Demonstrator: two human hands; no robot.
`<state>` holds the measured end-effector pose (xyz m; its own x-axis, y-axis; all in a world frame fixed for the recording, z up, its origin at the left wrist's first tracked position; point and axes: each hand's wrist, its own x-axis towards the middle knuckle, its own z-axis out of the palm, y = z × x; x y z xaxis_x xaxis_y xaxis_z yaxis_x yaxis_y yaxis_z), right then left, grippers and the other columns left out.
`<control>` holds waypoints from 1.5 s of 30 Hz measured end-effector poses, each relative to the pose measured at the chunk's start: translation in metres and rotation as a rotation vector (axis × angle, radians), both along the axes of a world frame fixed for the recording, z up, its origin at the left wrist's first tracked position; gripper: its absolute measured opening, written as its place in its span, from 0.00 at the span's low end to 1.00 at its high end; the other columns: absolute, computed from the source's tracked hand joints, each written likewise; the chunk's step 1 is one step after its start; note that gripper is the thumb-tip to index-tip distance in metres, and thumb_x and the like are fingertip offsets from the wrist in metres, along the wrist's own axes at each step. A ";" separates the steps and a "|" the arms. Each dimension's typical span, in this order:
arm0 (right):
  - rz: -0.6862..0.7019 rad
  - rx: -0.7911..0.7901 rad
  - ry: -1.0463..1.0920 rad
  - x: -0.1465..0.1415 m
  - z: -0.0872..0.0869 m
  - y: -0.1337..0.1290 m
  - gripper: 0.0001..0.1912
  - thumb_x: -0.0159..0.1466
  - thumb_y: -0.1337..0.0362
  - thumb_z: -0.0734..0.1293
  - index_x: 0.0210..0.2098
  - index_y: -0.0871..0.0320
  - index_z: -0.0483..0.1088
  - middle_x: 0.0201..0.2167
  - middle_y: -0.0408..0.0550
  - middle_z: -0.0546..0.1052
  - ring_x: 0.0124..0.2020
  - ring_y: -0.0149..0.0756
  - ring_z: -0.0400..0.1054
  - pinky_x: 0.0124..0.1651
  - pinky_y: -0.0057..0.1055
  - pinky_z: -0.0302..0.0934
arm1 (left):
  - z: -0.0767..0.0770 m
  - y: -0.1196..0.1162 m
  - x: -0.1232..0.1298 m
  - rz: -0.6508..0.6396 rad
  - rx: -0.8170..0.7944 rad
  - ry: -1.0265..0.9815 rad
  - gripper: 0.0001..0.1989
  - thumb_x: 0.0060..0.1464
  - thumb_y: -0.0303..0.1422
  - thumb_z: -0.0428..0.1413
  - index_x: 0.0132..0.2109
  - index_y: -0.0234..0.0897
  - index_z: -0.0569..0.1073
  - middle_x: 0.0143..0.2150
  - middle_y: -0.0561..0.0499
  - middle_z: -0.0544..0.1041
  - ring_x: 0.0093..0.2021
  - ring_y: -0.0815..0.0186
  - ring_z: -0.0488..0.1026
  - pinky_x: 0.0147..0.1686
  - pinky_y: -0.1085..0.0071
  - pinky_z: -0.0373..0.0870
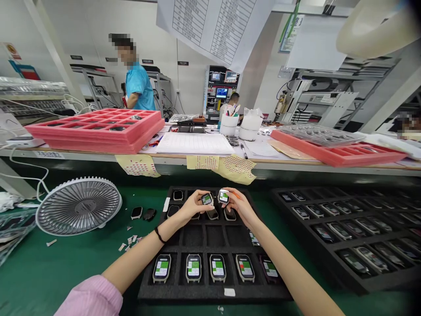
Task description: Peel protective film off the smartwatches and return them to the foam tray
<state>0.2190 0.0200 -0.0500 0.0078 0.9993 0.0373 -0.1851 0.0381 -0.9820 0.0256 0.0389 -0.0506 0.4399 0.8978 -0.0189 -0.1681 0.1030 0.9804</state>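
Observation:
Above the far part of a black foam tray [210, 292], my left hand [193, 205] grips a smartwatch [207, 199] whose lit screen shows green and white. Just to its right, my right hand [239, 204] has its fingers closed on a second smartwatch [223, 196], also with a lit screen; something thin and orange shows at these fingers. The two watches are held close together. In the tray's near row lie several watch bodies with lit screens, one watch [245, 267] showing a red patch. Dark-screened watches [178, 195] sit in the far rows, partly hidden by my hands.
A second black foam tray [329, 259] full of watches stands to the right. On the left are a grey fan [79, 206], two loose watch bodies [137, 213] and small white scraps [131, 240]. Pink foam trays [98, 140] sit on the raised shelf. Other people are farther back.

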 end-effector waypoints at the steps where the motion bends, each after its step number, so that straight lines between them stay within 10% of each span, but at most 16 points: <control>1: 0.000 0.004 -0.003 0.000 0.001 -0.001 0.19 0.53 0.54 0.69 0.40 0.59 0.70 0.27 0.46 0.74 0.22 0.33 0.70 0.20 0.25 0.56 | 0.000 0.000 0.000 0.008 0.009 0.008 0.30 0.31 0.33 0.70 0.43 0.34 0.67 0.36 0.51 0.73 0.29 0.73 0.67 0.22 0.77 0.57; 15: -0.020 -0.023 -0.058 -0.002 -0.007 0.002 0.26 0.47 0.50 0.74 0.40 0.57 0.70 0.30 0.48 0.73 0.24 0.37 0.71 0.19 0.28 0.59 | -0.007 0.002 -0.003 0.030 -0.014 -0.046 0.34 0.25 0.31 0.73 0.43 0.33 0.71 0.37 0.47 0.78 0.41 0.62 0.75 0.47 0.64 0.67; 29: 0.018 0.043 -0.078 0.005 -0.033 0.018 0.32 0.41 0.46 0.76 0.40 0.56 0.70 0.30 0.51 0.74 0.25 0.43 0.72 0.16 0.29 0.59 | -0.005 -0.003 -0.006 0.038 -0.029 0.081 0.27 0.47 0.33 0.61 0.55 0.37 0.66 0.38 0.49 0.75 0.31 0.70 0.74 0.25 0.77 0.60; 45: 0.103 0.043 -0.064 -0.004 0.001 -0.005 0.20 0.55 0.52 0.70 0.42 0.57 0.68 0.29 0.44 0.72 0.25 0.34 0.72 0.18 0.23 0.56 | -0.001 0.004 -0.004 0.030 0.131 0.180 0.22 0.55 0.44 0.52 0.52 0.37 0.70 0.38 0.49 0.76 0.28 0.70 0.73 0.21 0.77 0.60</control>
